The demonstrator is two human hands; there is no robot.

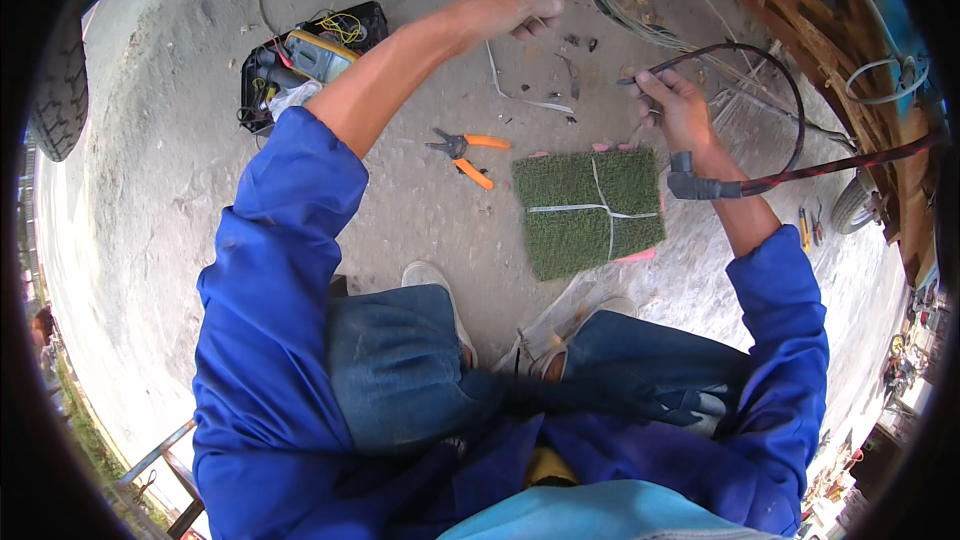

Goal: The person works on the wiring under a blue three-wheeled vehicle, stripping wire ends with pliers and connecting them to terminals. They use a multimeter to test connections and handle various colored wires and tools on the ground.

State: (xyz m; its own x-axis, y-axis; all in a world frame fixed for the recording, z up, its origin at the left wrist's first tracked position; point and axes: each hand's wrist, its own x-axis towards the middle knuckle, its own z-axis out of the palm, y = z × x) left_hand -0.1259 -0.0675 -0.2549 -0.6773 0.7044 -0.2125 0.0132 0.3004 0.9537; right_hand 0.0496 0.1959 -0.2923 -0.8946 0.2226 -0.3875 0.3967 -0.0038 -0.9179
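My left hand (515, 5) is stretched out over the ground, its fingers pinched together; whatever is between them is too small to make out. My right hand (675, 105) grips a black cable (735, 46) near its end, which points left. The cable loops out to the right and back. Against my right forearm lies a black angled plug (697, 180) on a thick black-and-red braided cable (840, 164). Between my arms, orange-handled wire strippers (462, 147) rest on the ground with handles spread. Beside them sits a green turf mat (570, 230) crossed by white strapping.
At left, a black tool case (374, 22) holds a yellow-edged meter (322, 55) and wires. Wooden planks (800, 0) and bundled wires (640, 25) lie at upper right. More hand tools (805, 230) are at far right. A tyre (60, 95) stands at far left.
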